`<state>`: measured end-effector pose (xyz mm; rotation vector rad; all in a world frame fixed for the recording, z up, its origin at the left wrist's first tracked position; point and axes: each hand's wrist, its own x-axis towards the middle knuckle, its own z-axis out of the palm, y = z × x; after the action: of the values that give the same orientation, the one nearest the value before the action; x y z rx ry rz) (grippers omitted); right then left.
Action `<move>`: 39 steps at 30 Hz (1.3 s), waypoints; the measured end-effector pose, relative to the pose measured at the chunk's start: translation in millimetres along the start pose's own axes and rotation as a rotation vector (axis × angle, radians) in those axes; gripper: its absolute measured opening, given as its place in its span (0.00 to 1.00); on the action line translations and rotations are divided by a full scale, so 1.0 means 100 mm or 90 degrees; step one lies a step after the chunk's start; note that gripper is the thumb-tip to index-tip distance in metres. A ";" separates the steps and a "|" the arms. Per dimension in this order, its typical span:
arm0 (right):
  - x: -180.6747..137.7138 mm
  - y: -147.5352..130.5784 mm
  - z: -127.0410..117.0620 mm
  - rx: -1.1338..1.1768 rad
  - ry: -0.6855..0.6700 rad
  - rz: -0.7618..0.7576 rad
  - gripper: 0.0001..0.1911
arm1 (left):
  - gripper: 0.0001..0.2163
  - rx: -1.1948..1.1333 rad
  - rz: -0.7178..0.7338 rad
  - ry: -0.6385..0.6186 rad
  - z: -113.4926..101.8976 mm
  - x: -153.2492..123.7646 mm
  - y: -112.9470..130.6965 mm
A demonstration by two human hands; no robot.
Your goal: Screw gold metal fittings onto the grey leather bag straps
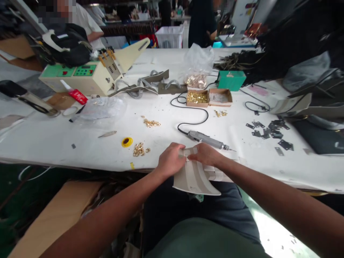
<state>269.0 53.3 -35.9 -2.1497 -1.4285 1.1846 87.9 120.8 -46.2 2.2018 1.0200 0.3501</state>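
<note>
We have a panel (195,178) between our left hand (172,159) and right hand (205,154) at the near edge of the table (91,147). Behind our right hand lies a power screwdriver (206,139); beyond it, two boxes (220,104) stand side by side. Fittings (139,149) lie left, plates (274,128) right, a machine (103,80) back left.

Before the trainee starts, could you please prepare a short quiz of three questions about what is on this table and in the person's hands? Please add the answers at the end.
1. What do the left hand and the right hand hold?
a) a red bottle
b) a beige panel
c) a grey tool

2. True or false: the grey tool is in the right hand.

3. Which lies nearer to the left hand: the yellow disc or the red bottle?

Key:
1. b
2. False; the grey tool lies on the table, just beyond the hands.
3. The yellow disc.
</note>
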 end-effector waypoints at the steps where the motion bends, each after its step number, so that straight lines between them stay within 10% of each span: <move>1: 0.00 -0.01 0.00 -0.002 -0.001 -0.006 0.10 | 0.20 0.033 0.026 0.019 0.00 -0.03 -0.01; 16: -0.08 0.03 -0.11 -0.057 0.090 -0.056 0.12 | 0.09 0.073 0.137 0.072 0.11 -0.12 -0.17; 26: 0.22 0.75 -1.11 -0.008 0.383 0.008 0.12 | 0.08 0.042 0.131 0.079 0.12 -0.12 -0.21; 32: 0.68 1.04 -1.47 -0.051 0.415 0.072 0.12 | 0.08 0.050 0.128 0.079 0.14 -0.13 -0.23; 39: 0.21 1.43 -1.87 -0.046 0.355 0.078 0.18 | 0.08 0.069 0.149 0.087 0.16 -0.08 -0.29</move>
<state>504.3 40.4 -21.7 -2.3844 -1.1143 0.4991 73.8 120.3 -76.9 2.4294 0.8698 0.5689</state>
